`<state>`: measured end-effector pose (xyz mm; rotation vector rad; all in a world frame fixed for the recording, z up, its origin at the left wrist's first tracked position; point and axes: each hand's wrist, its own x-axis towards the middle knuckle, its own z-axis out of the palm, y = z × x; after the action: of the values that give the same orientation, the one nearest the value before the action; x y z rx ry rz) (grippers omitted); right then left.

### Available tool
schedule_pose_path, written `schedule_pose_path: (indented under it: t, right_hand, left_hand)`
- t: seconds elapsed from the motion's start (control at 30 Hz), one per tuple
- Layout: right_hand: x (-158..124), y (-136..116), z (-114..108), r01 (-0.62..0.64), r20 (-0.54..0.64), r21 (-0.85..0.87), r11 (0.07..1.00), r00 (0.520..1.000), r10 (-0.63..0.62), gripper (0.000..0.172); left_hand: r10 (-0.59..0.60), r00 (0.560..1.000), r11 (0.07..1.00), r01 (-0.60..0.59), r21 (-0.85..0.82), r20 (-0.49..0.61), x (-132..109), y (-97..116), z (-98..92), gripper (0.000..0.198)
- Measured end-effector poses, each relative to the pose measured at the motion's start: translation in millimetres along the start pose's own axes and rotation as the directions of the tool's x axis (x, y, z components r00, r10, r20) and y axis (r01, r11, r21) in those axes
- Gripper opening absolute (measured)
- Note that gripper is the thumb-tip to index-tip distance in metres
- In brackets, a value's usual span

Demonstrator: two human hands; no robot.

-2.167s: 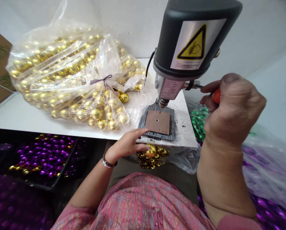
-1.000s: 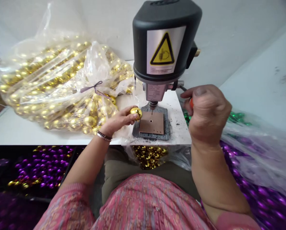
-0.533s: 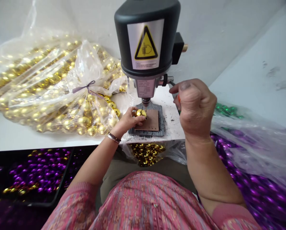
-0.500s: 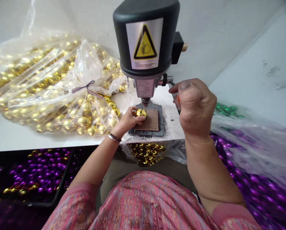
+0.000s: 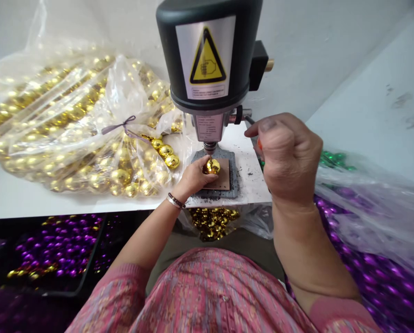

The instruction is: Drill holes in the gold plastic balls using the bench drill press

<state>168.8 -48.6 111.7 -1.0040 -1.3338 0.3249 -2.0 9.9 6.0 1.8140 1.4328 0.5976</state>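
A shiny gold ball (image 5: pixel 213 166) rests on the brown board (image 5: pixel 222 179) on the drill press's grey base, directly beneath the chuck. My left hand (image 5: pixel 194 176) grips the ball from its left side with thumb and fingers. The black drill press (image 5: pixel 207 104) stands over it, a yellow warning label on its front. To the right of the press, my right hand (image 5: pixel 286 155) is closed around the end of its lever (image 5: pixel 250 120); a bit of orange shows between the fingers. The drill tip meets or nearly meets the top of the ball.
Clear bags of gold beads (image 5: pixel 89 134) lie on the white table (image 5: pixel 20 199) at left. Gold pieces (image 5: pixel 214 222) sit in a plastic bag below the table edge. Purple beads (image 5: pixel 59 245) fill a black container at lower left; more purple beads (image 5: pixel 369 273) and green ones lie right.
My left hand has moved the gold ball rightward, under the drill. Gold balls beside the bag now show more fully. My right hand stays on the lever, slightly further right in the picture.
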Motion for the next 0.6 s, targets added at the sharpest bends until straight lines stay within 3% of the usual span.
schedule_pose_path:
  t: [0.2, 0.4, 0.6]
  right_hand:
    - [-1.3, -2.5, -3.0, -0.012, 0.008, -0.054, 0.998, 1.0, 0.012, 0.03]
    - [-22.4, 20.2, 0.3, 0.113, -0.012, -0.089, 0.99, 0.993, -0.115, 0.02]
    - [-34.0, 37.0, 8.0, 0.153, -0.105, -0.1, 0.983, 0.981, -0.163, 0.021]
  left_hand:
    - [0.011, 1.0, 0.999, -0.011, -0.039, -0.001, 1.7, -10.6, 5.0, 0.075]
    - [0.027, 1.0, 0.999, -0.028, -0.031, -0.014, 1.5, -14.1, 6.8, 0.073]
    - [0.026, 0.999, 1.0, -0.026, -0.015, -0.03, -1.8, -6.7, 4.2, 0.066]
